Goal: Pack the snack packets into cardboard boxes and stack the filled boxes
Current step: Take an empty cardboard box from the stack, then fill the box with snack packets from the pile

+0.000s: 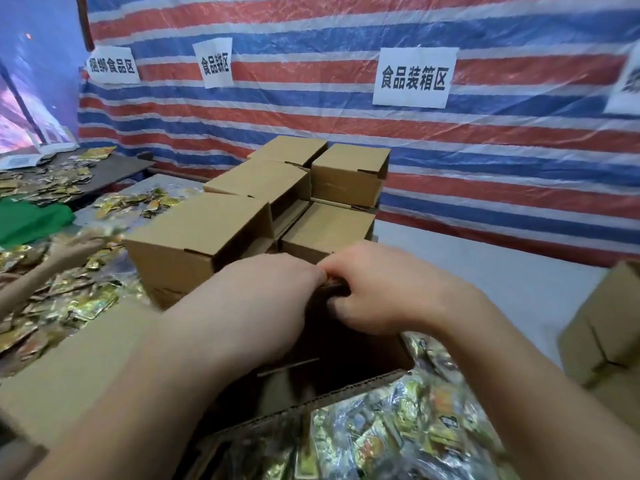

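The far wall of an open cardboard box [346, 362] was gripped by the left hand [263, 299] and right hand [374, 289], fingers curled over its rim, probably to steady or shape it for filling. Snack packets [398, 420] lay just nearer, below the wrists. Closed stacked boxes [242, 209] stood beyond.

A pale table surface [485, 271] shows bare at the right, below the striped tarp; closed cardboard boxes [263, 209] stand on it in the middle, stacked close together; one more box [602, 334] sits at the right edge; loose snack packets [69, 299] lie spread over the left side; farther left, a dark table [117, 171] carries more packets [52, 181] and a green cloth [31, 220] hangs at its near edge.
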A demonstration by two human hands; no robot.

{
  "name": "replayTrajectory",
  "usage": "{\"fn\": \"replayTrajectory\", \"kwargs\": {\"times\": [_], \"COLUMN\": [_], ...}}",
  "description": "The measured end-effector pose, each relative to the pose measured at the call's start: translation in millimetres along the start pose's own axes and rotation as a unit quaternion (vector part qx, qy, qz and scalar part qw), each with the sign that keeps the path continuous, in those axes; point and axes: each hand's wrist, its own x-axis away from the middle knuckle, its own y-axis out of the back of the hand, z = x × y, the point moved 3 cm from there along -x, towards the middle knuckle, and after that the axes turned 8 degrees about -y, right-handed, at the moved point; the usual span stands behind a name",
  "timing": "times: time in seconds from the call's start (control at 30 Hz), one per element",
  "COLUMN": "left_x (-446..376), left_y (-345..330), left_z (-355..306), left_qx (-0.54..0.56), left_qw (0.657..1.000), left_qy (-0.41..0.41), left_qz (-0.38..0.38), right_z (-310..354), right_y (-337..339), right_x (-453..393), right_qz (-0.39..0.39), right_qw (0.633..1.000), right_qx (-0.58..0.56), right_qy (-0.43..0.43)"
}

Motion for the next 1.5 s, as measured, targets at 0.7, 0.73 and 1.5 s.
{"fn": "replayTrajectory", "kwargs": {"times": [0.7,0.73,1.5], "left_x": [-82,-77,-17], "left_y": [-261,-267,-348], "left_z": [-124,-124,-114], "left_qx": [0.489,0.493,0.506], "left_qw": [0.857,0.853,0.84], "left_qy": [0.074,0.072,0.124], "left_qz": [0.145,0.157,0.153], "right_z": [-196,-193,-185], "right_y": [-227,-237,-290], "right_x": [193,194,153], "right_qz": [0.076,0.074,0.083], "right_qw": [0.852,0.851,0.867], "right_qx": [-0.154,-0.166,-0.097], "right_qy": [-0.495,-0.493,-0.481]}}
